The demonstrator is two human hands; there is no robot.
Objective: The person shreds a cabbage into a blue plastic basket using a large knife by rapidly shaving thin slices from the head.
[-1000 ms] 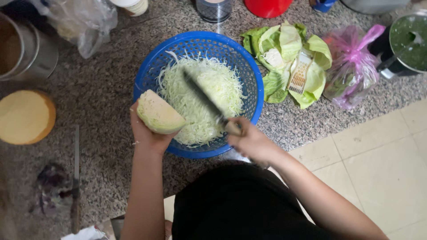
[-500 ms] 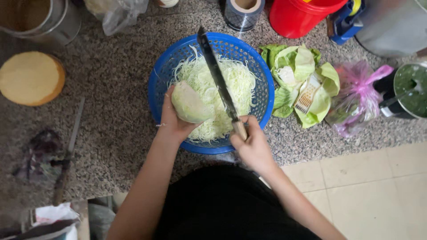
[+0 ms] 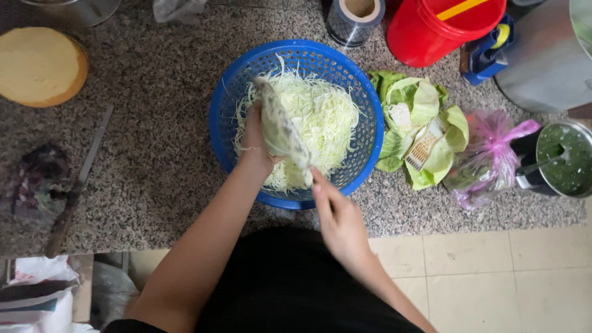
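Observation:
A blue plastic basket (image 3: pixel 222 98) stands on the granite counter with a heap of shredded cabbage (image 3: pixel 330 117) in it. Over the basket my left hand (image 3: pixel 254 140) holds a pale green cabbage chunk (image 3: pixel 274 117). My right hand (image 3: pixel 338 219) is at the basket's near rim, shut on the handle of a long knife (image 3: pixel 300 161). The motion-blurred blade lies slantwise against the chunk and hides much of it.
Loose cabbage leaves (image 3: pixel 422 105) and a pink plastic bag (image 3: pixel 487 157) lie right of the basket. A red bucket (image 3: pixel 444 31) and steel cup (image 3: pixel 354 18) stand behind it. A round wooden board (image 3: pixel 40 65) and another knife (image 3: pixel 86 166) are at left, a pot of greens (image 3: pixel 567 157) at right.
The knife has swept from pointing away across the basket to lying blurred against the chunk. My left hand has turned the chunk more upright, and the camera has moved closer.

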